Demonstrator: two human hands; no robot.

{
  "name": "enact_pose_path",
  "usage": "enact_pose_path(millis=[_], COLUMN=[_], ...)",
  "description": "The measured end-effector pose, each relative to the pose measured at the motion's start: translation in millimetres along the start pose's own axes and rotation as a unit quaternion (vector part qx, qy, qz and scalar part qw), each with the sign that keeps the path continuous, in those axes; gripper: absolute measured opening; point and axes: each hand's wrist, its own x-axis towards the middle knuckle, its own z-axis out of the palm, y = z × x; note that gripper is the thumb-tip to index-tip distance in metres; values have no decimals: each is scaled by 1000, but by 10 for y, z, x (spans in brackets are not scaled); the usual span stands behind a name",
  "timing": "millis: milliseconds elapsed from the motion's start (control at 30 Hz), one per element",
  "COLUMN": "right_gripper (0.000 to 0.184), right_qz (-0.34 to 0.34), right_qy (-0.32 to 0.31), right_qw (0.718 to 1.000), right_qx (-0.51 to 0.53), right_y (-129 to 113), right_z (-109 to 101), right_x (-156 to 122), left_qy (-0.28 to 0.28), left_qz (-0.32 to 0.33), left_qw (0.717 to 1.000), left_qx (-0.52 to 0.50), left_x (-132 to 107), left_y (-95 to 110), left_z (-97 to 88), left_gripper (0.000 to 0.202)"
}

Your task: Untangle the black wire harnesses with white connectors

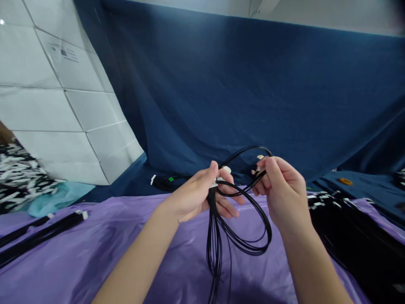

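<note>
My left hand holds a bundle of thin black cables between thumb and fingers, the fingers partly stretched out behind it. A white piece shows at the grip, partly hidden by the fingers. The cables loop out to the right, and their loose lengths hang down over a purple sheet. Closed in a pinch, my right hand grips the upper loop of the same cables. Small pale ends poke out beside its fingers.
Many black cables with white ends lie at the right. More cable bundles rest on the left. White boxes are stacked at far left, near a cable heap and teal plastic. An orange ring lies before a blue curtain.
</note>
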Motion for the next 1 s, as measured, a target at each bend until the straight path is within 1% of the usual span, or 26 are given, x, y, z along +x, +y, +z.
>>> enact_pose_path(millis=[67,133,200,267,333,400,533,600,667,800,900,1000], right_gripper=[27,27,28,33,38,38,28,24,23,20,14,11], right_qz=[11,33,56,86,114,124,113,106,100,79,45,27], right_qy=[3,2,3,-6,-34,-61,-102,-126,-138,-141,-160,-192], right_qw=[1000,999,997,994,989,987,988,986,985,987,986,978], right_qx=[17,37,56,71,88,88,13,-6,-4,-1,-35,-80], right_y=[-25,-54,-71,-61,-25,24,92,103,107,100,86,87], right_z=[18,36,56,82,121,174,280,314,337,361,340,279], right_x=[-1,-6,-14,-29,-53,-85,-171,-216,-254,-298,-311,-318], left_qy=[-15,-19,-20,-19,-8,18,105,126,115,81,79,72], left_qz=[-4,11,43,79,116,153,221,240,246,251,259,249], left_qw=[1000,1000,999,996,992,987,969,962,961,962,960,964], left_qx=[-1,-14,-25,-32,-42,-45,-38,-45,-51,-69,-76,-66], left_x=[-7,-6,1,11,18,20,15,16,20,31,29,20], left_y=[-4,-9,-15,-22,-25,-22,7,20,23,1,-16,-29], left_z=[5,10,13,17,26,45,108,136,151,144,129,118], left_gripper=[54,55,55,55,55,55,56,57,57,58,59,60])
